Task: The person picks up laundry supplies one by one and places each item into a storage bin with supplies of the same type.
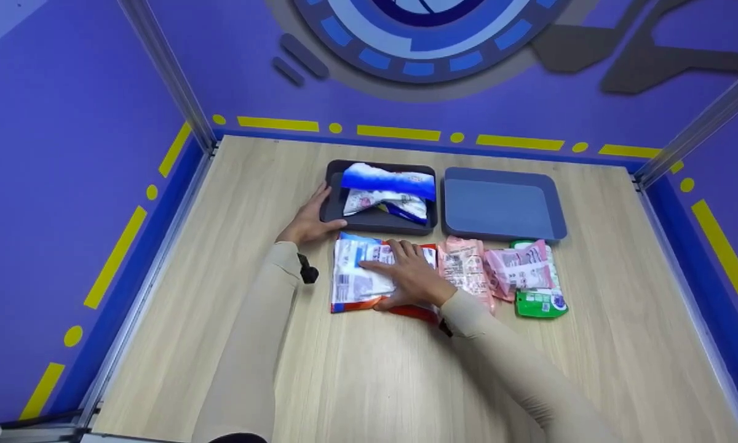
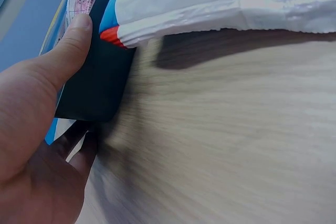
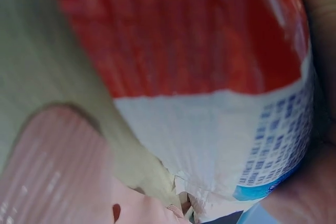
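My left hand [image 1: 310, 221] holds the left corner of a dark grey tray [image 1: 381, 229]. In the left wrist view the thumb [image 2: 79, 38] lies along the tray's rim and the other fingers are at its outer wall. Inside that tray lies a blue and white plastic bag [image 1: 387, 181]. My right hand [image 1: 415, 277] spans a white, red and blue plastic bag [image 1: 350, 277] in front of the tray, gripping it with fingers spread across its face. A shadow shows under this bag's edge in the left wrist view.
A second grey tray [image 1: 504, 206] stands to the right of the first. To the right of my right hand lie a pink package [image 1: 464, 264], another pink package [image 1: 519, 267] and a green package [image 1: 541, 304] partly under it. Purple-blue walls enclose the wooden table [image 1: 369, 381].
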`<state>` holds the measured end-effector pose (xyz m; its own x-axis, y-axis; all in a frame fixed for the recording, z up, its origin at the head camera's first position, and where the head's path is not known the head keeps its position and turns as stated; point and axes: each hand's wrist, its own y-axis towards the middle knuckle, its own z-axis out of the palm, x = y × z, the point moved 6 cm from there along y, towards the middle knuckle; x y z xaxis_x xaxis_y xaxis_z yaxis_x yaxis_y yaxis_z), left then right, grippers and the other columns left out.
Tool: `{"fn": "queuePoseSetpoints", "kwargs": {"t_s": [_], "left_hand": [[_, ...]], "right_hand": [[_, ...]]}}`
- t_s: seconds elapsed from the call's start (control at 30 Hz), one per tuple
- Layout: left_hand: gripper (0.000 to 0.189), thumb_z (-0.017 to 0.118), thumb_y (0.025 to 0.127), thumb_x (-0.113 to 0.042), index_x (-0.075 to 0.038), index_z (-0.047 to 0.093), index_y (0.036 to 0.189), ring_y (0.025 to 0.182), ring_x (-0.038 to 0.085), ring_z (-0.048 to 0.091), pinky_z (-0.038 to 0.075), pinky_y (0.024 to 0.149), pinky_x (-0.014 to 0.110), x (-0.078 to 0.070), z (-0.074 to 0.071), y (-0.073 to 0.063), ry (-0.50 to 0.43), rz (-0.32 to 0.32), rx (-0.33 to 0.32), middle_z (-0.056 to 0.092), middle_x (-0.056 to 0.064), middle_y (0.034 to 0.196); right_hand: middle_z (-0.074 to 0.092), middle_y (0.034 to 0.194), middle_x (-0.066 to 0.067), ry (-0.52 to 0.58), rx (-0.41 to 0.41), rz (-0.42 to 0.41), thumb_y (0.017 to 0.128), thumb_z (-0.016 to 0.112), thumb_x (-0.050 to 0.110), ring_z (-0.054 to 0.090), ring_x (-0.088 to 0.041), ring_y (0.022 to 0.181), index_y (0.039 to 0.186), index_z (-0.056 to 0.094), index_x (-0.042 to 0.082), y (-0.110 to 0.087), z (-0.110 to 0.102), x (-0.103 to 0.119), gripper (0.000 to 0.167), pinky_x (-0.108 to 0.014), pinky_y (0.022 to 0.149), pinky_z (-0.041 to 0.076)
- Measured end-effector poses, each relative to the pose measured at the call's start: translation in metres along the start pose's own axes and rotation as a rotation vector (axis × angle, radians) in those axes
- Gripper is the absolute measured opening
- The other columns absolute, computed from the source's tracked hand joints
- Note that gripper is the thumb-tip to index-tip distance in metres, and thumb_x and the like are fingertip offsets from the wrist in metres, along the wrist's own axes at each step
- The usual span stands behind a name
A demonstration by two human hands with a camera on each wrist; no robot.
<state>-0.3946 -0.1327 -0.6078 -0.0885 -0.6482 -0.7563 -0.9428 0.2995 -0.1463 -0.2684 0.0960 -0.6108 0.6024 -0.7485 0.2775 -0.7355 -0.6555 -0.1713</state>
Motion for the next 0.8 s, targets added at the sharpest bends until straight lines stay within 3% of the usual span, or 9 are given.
{"fn": "queuePoseSetpoints", "kwargs": {"t_s": [0.8], "left_hand": [[0.099, 0.077, 0.093, -0.037, -0.008, 0.017, 0.165, 0.158, 0.028, 0.007, 0.015, 0.127, 0.045, -0.0028, -0.0018, -0.0019, 0.011, 0.019, -0.001, 0.003, 0.006, 0.173]], "right_hand": [[0.031, 0.16, -0.019, 0.035, -0.069, -0.013, 0.076, 0.076, 0.072, 0.032, -0.043, 0.142, 0.155, 0.04, 0.051, 0.0, -0.0018, -0.0008, 0.089, -0.066, 0.116, 0.024]]}}
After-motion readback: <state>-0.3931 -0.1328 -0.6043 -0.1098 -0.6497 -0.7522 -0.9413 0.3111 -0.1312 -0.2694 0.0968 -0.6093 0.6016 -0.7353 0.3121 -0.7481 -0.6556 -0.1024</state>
